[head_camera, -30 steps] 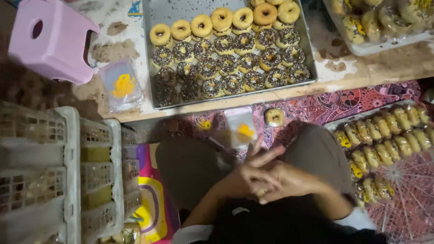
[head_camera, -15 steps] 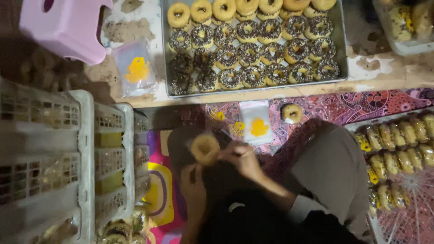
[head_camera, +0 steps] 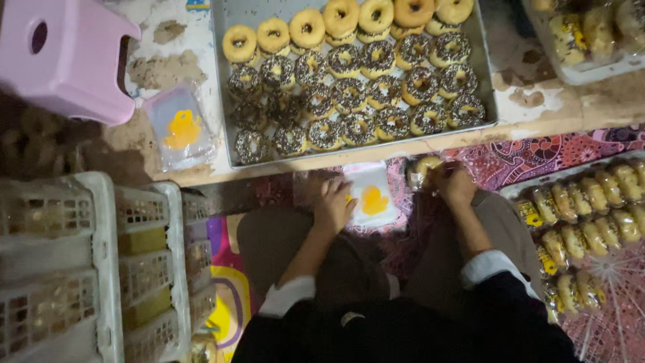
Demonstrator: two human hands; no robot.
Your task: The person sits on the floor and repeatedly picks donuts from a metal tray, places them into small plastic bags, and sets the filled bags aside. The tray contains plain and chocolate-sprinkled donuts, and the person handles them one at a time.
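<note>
1. Both hands have dropped from the lap to the floor since half a second ago; the donut held up then is no longer raised
2. Left hand (head_camera: 334, 205) lies flat, fingers spread, on the edge of a clear bag (head_camera: 371, 196) with a yellow print; it pins the bag rather than grips it
3. Right hand (head_camera: 455, 185) is closed round a plain donut (head_camera: 423, 168) just beside that bag; how tight, I cannot tell
4. To do this well, I'd say: keep the bag pinned, hold the donut by its rim, slide it in level
5. Patterned mat (head_camera: 537, 158) underfoot; low board with a tray (head_camera: 225, 101) of sprinkled donuts ahead; bagged donuts (head_camera: 591, 208) to the right; white crates (head_camera: 101, 269) left; pink stool (head_camera: 64, 57); dim room
</note>
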